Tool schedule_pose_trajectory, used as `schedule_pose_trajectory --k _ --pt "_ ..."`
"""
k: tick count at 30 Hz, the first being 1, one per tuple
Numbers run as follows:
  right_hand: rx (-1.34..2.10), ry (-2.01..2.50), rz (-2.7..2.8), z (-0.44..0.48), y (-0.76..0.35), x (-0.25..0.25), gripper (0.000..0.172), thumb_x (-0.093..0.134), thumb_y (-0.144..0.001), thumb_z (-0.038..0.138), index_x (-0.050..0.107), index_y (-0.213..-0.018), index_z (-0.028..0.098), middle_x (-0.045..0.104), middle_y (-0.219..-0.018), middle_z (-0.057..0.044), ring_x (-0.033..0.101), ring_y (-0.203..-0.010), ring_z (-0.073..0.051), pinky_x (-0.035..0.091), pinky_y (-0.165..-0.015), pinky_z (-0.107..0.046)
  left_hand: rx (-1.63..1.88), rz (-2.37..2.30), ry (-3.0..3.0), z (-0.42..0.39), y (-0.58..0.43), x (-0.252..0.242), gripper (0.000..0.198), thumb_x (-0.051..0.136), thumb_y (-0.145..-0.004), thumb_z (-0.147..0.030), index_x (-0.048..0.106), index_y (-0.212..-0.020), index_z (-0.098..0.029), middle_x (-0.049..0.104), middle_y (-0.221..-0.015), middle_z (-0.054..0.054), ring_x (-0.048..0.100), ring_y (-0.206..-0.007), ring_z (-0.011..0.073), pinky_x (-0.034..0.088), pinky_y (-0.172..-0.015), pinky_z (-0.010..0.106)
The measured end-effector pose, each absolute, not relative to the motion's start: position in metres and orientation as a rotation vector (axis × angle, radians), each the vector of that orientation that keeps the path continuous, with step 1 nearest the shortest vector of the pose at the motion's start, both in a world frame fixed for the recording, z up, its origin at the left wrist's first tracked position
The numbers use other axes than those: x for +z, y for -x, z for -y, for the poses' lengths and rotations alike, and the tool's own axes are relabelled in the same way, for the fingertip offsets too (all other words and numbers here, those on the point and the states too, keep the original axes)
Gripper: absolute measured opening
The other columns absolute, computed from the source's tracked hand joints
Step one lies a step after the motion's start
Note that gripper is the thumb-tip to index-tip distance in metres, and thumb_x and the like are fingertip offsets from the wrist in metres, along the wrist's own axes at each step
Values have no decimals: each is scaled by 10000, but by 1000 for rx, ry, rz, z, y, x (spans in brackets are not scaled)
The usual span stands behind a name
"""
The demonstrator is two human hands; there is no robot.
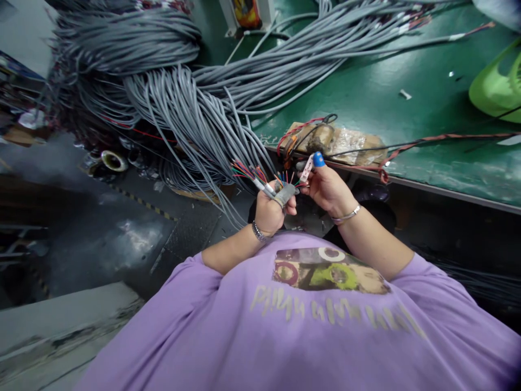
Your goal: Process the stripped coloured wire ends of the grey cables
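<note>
My left hand (269, 214) is closed around the ends of grey multi-core cables (264, 187). Thin coloured wires (249, 171) fan out from their stripped ends. A grey wrap (285, 194) covers part of this hand, probably the thumb. Just to the right, my right hand (329, 191) pinches a small white strip with dark spots (306, 168), whose exact kind I cannot make out. A blue cover (318, 159) sits on a digit of that hand. Its fingertips are close to the coloured wires; whether they also grip one is hidden.
A large heap of grey cables (163, 41) lies on the green table (427, 92) and hangs over its edge. A taped cardboard piece (358, 145) lies at the front edge, with red and black wires (419, 140) alongside. A bright green container (499, 87) stands far right.
</note>
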State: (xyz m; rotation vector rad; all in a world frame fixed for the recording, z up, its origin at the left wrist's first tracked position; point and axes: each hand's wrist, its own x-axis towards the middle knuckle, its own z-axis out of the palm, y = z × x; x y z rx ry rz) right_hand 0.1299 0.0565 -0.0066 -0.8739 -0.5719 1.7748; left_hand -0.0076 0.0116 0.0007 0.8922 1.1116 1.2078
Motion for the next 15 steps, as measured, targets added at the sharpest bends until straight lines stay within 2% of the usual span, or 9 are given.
schedule_pose_trajectory --k 4,7,12,15 --pt "1521 927 614 -55 -121 -13 529 758 -699 701 558 -673 212 512 -553 58 396 -459 -61 350 -438 -210 1202 -1116 -879 -13 5 1 406 773 -695 -525 558 -727 -183 563 -516 -63 472 -350 52 363 -342 166" --pt "1311 988 639 -53 -118 -21 533 712 -729 722 547 -648 222 502 -544 54 418 -484 -73 343 -451 -222 1195 -1144 -891 -12 4 -3 422 777 -692 -543 568 -753 -182 564 -530 -63 472 -362 49 392 -360 170" --pt "1537 899 609 -56 -118 -23 557 640 -739 791 626 -780 236 578 -612 37 532 -560 -105 414 -495 -235 1212 -1157 -921 -12 3 -9 439 771 -696 -564 551 -760 -189 590 -552 -58 507 -383 59 415 -376 175" --pt "1616 872 526 -60 -117 -19 534 651 -763 762 632 -812 231 616 -653 24 563 -590 -118 447 -519 -248 1198 -1174 -929 -13 1 -10 437 758 -710 -572 555 -768 -189 608 -562 -51 533 -400 66 428 -387 174"
